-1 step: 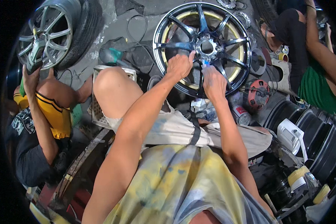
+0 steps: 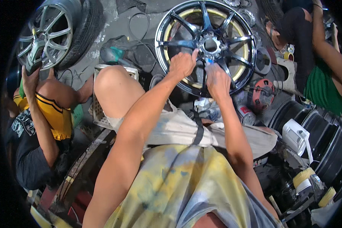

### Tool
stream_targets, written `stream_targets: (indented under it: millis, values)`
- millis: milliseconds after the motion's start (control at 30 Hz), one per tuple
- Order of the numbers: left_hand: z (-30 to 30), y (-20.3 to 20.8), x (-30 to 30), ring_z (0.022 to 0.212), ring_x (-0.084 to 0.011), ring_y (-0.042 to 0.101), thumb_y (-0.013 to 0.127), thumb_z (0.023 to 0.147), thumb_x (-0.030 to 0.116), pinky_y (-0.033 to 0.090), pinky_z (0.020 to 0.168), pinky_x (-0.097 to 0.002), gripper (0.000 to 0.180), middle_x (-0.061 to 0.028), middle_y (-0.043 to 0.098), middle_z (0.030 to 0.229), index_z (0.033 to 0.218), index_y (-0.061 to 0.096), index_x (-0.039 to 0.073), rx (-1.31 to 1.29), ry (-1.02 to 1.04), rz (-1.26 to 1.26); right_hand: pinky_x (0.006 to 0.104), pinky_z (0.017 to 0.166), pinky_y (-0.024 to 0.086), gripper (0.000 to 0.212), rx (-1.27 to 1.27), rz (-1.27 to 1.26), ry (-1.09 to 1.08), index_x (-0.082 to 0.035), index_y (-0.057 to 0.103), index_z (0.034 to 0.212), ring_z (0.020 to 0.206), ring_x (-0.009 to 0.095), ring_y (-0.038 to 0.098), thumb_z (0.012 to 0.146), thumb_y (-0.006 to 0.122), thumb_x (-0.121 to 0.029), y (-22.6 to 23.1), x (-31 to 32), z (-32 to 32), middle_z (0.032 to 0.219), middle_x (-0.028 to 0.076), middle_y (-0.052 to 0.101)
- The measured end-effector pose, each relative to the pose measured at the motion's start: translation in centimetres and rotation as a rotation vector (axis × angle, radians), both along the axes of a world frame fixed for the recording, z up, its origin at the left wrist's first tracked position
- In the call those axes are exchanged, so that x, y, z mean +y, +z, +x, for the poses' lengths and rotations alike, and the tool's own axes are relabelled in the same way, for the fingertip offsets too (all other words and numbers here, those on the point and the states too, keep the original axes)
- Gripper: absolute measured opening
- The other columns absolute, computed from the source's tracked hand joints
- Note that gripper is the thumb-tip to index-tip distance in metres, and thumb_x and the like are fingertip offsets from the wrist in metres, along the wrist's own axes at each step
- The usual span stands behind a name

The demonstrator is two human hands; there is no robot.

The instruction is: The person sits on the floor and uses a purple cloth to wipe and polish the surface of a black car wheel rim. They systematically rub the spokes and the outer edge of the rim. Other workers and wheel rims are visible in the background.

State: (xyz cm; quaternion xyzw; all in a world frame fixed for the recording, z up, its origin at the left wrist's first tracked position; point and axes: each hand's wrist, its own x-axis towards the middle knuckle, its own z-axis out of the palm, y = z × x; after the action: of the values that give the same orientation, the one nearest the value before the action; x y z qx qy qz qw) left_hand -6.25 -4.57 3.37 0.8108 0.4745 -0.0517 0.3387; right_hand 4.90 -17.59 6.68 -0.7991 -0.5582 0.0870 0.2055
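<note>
A wheel rim (image 2: 206, 23) with dark glossy spokes and a bright silver lip lies in front of me, tilted slightly. Behind its spokes runs a pale yellow ring (image 2: 242, 51). My left hand (image 2: 183, 65) is closed over the lower-left spokes, its thumb raised beside the hub (image 2: 210, 45). What its fingertips touch is hidden behind the hand. Pinched in my right hand (image 2: 217, 80) is a small blue piece (image 2: 210, 60), held against the spoke just below the hub. The right fingers are slightly blurred, and most of the piece is covered.
At left, a person holds a tool (image 2: 36, 53) against a silver rim (image 2: 51, 28); a tyre (image 2: 88, 34) stands beside it. Another person in a green shirt (image 2: 326, 89) sits at right. A red sander-like tool (image 2: 263, 94), a can (image 2: 247, 115) and stacked black rims (image 2: 323, 133) lie nearby.
My right hand has shifted slightly up toward the hub with the blue piece. My left hand stays at nearly the same spot.
</note>
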Motion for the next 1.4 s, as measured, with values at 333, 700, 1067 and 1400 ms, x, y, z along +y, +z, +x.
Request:
stream_targets:
  millis: [333,700,1067,1400]
  values:
    - [0.0,-0.1,-0.6,0.093,-0.0532,0.066,0.030,0.105,0.057,0.051,0.090,-0.0573,0.081,-0.0370,0.067,0.094,0.085,0.074,-0.008,-0.023,0.003,-0.032,0.0486,0.064,0.051,0.017,-0.044,0.055,0.011,-0.001,0.071,0.102,0.077,0.039,0.066,0.094,0.058,-0.009,0.1,-1.5,-0.6,0.087,0.017,0.065]
    - [-0.1,-0.4,-0.3,0.092,-0.0531,0.066,0.029,0.106,0.056,0.052,0.088,-0.0569,0.081,-0.0364,0.067,0.091,0.082,0.074,-0.007,-0.036,0.000,-0.004,0.0465,0.071,0.052,0.019,-0.043,0.009,-0.015,-0.001,0.068,0.105,0.081,0.035,0.067,0.093,0.056,-0.008,-0.3,-0.3,-0.6,0.093,0.016,0.065]
    - [-0.4,-1.2,-0.9,0.091,-0.0525,0.067,0.029,0.106,0.056,0.053,0.088,-0.0569,0.082,-0.0363,0.068,0.090,0.082,0.073,-0.009,-0.045,-0.005,0.011,0.0453,0.072,0.054,0.026,-0.099,-0.030,-0.030,0.000,0.068,0.117,0.081,0.031,0.068,0.093,0.059,-0.008,-1.1,-0.6,-0.7,0.090,0.014,0.063]
    - [-0.5,-0.6,0.0,0.096,-0.0507,0.067,0.030,0.106,0.055,0.052,0.091,-0.0545,0.078,-0.0353,0.069,0.098,0.090,0.075,-0.007,0.006,-0.004,-0.045,0.0439,0.070,0.053,0.029,-0.070,0.010,-0.022,0.000,0.067,0.118,0.079,0.034,0.066,0.090,0.059,-0.004,-1.1,-1.9,-1.1,0.092,0.015,0.062]
